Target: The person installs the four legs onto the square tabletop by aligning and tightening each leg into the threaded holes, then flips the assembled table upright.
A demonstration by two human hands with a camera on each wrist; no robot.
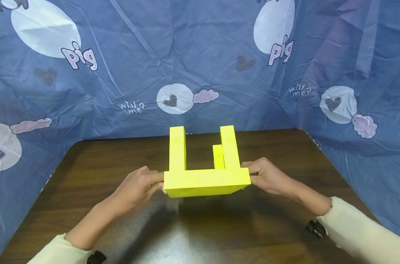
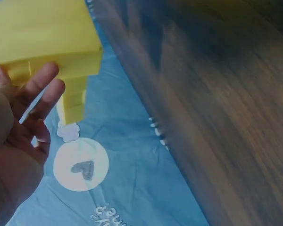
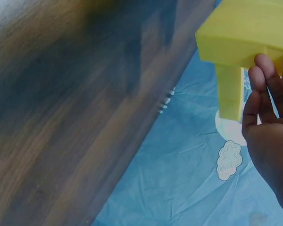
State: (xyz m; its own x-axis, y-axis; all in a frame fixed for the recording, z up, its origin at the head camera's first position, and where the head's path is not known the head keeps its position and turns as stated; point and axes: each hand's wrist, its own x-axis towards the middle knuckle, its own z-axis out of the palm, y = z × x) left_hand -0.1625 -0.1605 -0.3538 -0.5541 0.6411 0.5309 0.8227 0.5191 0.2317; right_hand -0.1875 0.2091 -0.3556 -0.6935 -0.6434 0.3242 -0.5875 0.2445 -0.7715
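A bright yellow U-shaped block structure [image 1: 206, 179] is held up above the table, with a shadow beneath it. Two long arms extend from its wide bar toward the back, and a shorter piece stands against the inner side of the right one. My left hand [image 1: 138, 186] pinches the left end of the bar. At the opposite end, my right hand [image 1: 269, 178] grips it between thumb and fingers. The left wrist view shows the fingers [image 2: 45, 84] against the yellow edge; the right wrist view shows fingertips [image 3: 262, 66] at the underside.
A dark brown wooden table [image 1: 97, 161] with rounded back corners lies below. Behind it and at both sides hangs a wrinkled blue cloth [image 1: 200, 55] printed with words, hearts and clouds. Small black devices [image 1: 316, 228] are on both cream sleeves.
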